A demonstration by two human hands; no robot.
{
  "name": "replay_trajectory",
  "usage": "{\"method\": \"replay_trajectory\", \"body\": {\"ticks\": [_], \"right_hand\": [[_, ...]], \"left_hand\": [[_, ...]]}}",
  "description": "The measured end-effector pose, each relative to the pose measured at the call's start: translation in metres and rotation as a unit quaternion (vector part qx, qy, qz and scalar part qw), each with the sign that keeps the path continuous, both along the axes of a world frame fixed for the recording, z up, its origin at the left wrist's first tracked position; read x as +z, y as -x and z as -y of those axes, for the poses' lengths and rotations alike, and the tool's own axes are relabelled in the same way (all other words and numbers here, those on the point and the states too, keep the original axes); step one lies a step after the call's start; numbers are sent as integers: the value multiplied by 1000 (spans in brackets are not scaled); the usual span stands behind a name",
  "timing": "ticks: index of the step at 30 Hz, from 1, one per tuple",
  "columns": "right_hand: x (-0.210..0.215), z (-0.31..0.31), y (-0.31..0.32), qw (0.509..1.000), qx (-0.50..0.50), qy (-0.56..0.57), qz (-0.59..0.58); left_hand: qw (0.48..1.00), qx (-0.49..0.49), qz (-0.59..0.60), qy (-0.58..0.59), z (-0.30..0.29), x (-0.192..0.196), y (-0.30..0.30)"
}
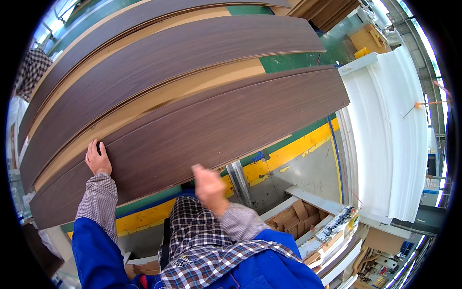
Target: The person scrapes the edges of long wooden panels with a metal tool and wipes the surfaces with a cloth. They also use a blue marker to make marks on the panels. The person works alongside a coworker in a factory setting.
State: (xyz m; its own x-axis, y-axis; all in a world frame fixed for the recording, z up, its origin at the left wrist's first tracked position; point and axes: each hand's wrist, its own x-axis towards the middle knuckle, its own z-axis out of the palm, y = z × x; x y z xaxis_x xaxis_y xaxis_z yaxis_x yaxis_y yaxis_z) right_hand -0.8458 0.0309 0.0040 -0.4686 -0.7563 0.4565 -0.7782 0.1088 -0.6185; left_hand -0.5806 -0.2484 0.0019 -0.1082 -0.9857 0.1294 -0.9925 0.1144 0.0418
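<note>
A long dark brown wood-grain plank point(226, 118) lies across in front of me, its right end near the white wrapped stack. My left hand point(99, 159) rests on its left part, fingers stretched toward the far edge and thumb apart. A small dark patch shows between thumb and fingers; I cannot make out whether it is a thing or shadow. Smeared by motion, my right hand point(209, 188) is at the plank's near edge, and its fingers are unclear. Beyond lies a second brown plank point(192, 53), with a third brown plank point(130, 26) farther off.
Tan strips point(202, 84) show between the planks. A white wrapped stack point(385, 130) stands at the right. Near my right side is a bin point(315, 204) of cardboard scraps. The floor carries a yellow stripe point(301, 143). Another person's checked sleeve point(34, 67) shows at far left.
</note>
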Motion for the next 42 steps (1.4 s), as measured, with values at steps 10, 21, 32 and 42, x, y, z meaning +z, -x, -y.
{"method": "replay_trajectory", "body": {"ticks": [10, 21, 32, 42], "right_hand": [[-2, -39, 169, 979, -79, -88, -169], [-1, -40, 179, 971, -115, -114, -178], [28, 22, -49, 976, 210, 7, 51], [-16, -45, 130, 972, -193, -66, -117]], "left_hand": [[1000, -13, -3, -4, -1, -7, -8], [1000, -5, 8, -10, -3, -6, -4], [991, -91, -32, 91, -7, 9, 5], [1000, -18, -16, -18, -15, 10, 18]]}}
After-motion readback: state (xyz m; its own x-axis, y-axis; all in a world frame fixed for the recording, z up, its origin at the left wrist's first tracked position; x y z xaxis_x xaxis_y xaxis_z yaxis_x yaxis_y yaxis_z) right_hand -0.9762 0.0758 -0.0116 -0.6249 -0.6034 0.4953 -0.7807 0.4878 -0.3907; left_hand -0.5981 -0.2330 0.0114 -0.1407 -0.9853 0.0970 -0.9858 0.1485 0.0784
